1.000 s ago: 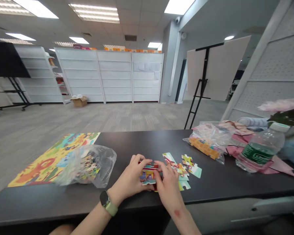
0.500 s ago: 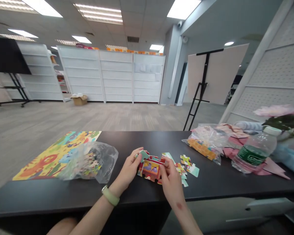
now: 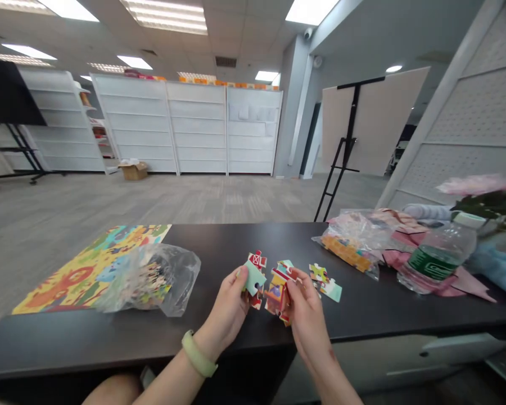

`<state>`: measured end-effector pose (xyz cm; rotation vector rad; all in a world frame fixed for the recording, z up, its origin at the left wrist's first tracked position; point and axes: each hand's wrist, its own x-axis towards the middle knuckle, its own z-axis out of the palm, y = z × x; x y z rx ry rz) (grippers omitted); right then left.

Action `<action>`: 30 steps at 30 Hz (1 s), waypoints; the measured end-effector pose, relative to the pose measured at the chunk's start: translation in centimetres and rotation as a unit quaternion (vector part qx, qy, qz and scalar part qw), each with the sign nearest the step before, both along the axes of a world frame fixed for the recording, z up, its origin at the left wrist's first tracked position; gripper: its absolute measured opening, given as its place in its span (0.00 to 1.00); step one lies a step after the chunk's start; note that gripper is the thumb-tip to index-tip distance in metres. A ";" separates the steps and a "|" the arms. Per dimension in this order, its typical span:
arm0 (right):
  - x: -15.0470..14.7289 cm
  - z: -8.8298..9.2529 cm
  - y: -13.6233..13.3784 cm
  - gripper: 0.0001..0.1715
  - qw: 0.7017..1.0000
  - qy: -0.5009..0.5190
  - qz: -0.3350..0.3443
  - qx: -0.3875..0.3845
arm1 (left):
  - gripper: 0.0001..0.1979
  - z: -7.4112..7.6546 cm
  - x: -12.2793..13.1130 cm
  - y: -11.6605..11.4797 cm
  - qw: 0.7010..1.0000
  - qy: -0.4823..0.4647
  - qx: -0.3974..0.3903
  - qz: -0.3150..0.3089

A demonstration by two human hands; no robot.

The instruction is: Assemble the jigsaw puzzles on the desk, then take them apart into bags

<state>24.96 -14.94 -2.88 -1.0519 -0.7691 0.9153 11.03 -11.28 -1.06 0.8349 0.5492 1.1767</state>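
Observation:
My left hand (image 3: 231, 298), closed, grips a pale green jigsaw puzzle piece (image 3: 255, 278) between thumb and fingers. Red puzzle pieces (image 3: 257, 259) show behind and below it; whether they are joined to it I cannot tell. My right hand (image 3: 307, 304) is closed on a red and yellow section of jigsaw puzzle (image 3: 277, 293), tilted up off the black table. A narrow gap separates the two held parts. Just right of my right hand lie loose puzzle pieces (image 3: 319, 273), yellow-green and pale green, partly hidden by the fingers.
On the left, a clear plastic bag of puzzle pieces (image 3: 156, 281) overlaps a colourful animal picture sheet (image 3: 73, 270). To the right are another plastic bag with orange pieces (image 3: 348, 250), a water bottle (image 3: 441, 256) and pink cloth (image 3: 468, 287). The black table (image 3: 219, 242) ends at the floor beyond.
The red puzzle section that both hands held together has come apart. My left hand now has the pale green piece, and my right hand has moved slightly right with the red and yellow part.

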 end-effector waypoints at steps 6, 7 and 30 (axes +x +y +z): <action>0.9 0.5 -0.8 0.27 0.994 -0.030 -0.097 0.043 | 0.22 -0.5 -0.2 0.2 0.990 0.120 0.072 -0.015; 0.9 0.5 -0.9 0.26 0.991 -0.066 -0.108 0.053 | 0.22 -0.7 0.0 0.1 0.986 0.139 0.085 -0.038; 1.9 1.4 -0.8 0.21 0.987 -0.159 0.021 0.005 | 0.14 0.2 -0.5 -1.3 0.944 0.193 0.219 -0.151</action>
